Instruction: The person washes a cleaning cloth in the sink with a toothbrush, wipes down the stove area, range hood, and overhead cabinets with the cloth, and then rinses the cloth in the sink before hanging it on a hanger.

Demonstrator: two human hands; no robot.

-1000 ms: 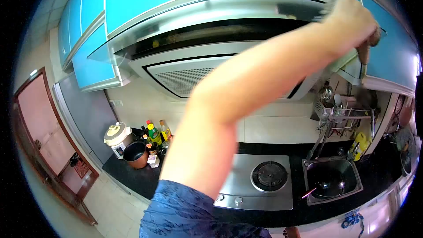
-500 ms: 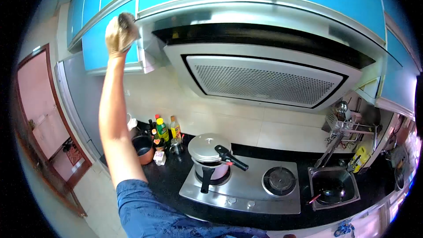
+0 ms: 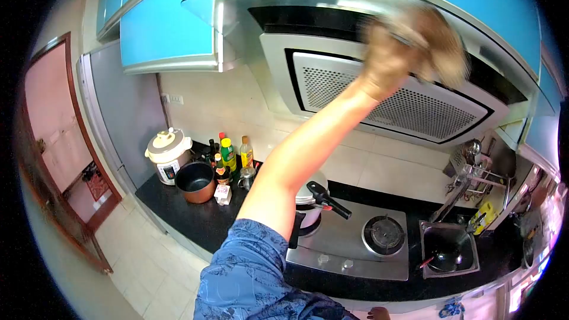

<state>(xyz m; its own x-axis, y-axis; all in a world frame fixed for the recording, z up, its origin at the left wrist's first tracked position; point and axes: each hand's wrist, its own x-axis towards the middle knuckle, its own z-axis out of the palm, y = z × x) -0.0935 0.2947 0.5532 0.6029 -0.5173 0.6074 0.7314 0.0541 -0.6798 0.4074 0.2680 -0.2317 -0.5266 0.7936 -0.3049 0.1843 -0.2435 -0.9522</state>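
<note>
Past the brown pot (image 3: 195,184) on the worktop (image 3: 178,220) and the pressure cooker (image 3: 310,218) half hidden by the arm, the right hand (image 3: 378,314) shows only at the bottom edge, its grip impossible to read. Above it, the left hand (image 3: 388,62) is curled around what looks like a brown cloth (image 3: 443,47), blurred, in front of the range hood (image 3: 332,86). The cloth looks light, limp and hard to break, best held bunched at its middle, though grease could make it slippery.
</note>
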